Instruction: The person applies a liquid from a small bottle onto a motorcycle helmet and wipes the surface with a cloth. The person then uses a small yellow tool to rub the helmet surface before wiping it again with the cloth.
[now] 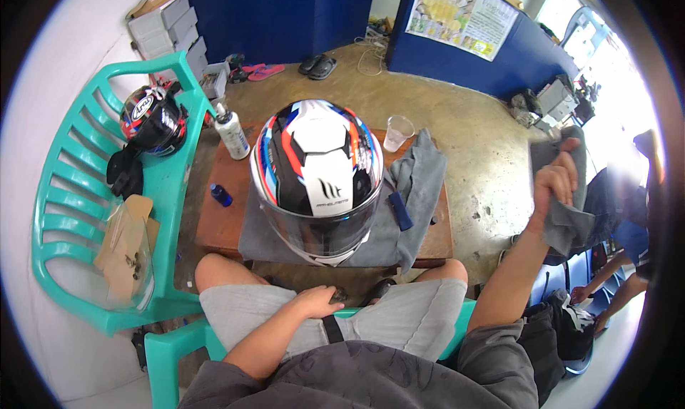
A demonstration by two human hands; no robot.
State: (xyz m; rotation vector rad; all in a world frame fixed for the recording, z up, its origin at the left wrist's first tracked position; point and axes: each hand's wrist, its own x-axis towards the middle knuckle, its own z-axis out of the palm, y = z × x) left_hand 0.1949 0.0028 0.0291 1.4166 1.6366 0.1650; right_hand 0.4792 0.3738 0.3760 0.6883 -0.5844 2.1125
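My right hand [555, 184] is raised far out to the right, its fingers closed round a grey cloth [567, 227] that hangs below and behind them. My left hand [317, 302] lies on my lap with relaxed fingers and holds nothing I can see. A white, black, red and blue full-face helmet [321, 159], visor toward me, sits on a grey cloth [257, 231] on the low wooden table [214, 231]. Right of it are a dark blue block-shaped piece [401, 211] and another rumpled grey cloth [421, 174]. Neither hand touches the helmet.
A white spray bottle [232, 131], a small blue bottle [221, 195] and a clear plastic cup [398, 132] stand on the table. On the green plastic bench [64, 188] at left rest a dark helmet [153, 120] and cardboard in plastic [128, 245]. Another person's arm [606, 277] shows at far right.
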